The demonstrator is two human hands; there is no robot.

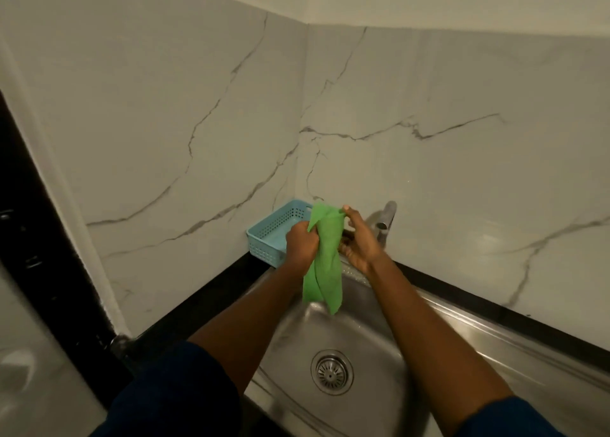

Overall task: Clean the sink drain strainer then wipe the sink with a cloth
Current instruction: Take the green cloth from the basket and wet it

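Observation:
A green cloth hangs over the far end of the steel sink. My left hand grips the cloth at its left side. My right hand pinches its top corner between thumb and fingers. The cloth's lower end dangles just above the basin. The round metal drain strainer sits in the drain at the basin's bottom, below my forearms.
A light blue plastic basket stands on the black counter in the corner, just left of my hands. A chrome tap rises behind my right hand. Marble-patterned wall panels close off the back and left. The sink's drainboard runs to the right.

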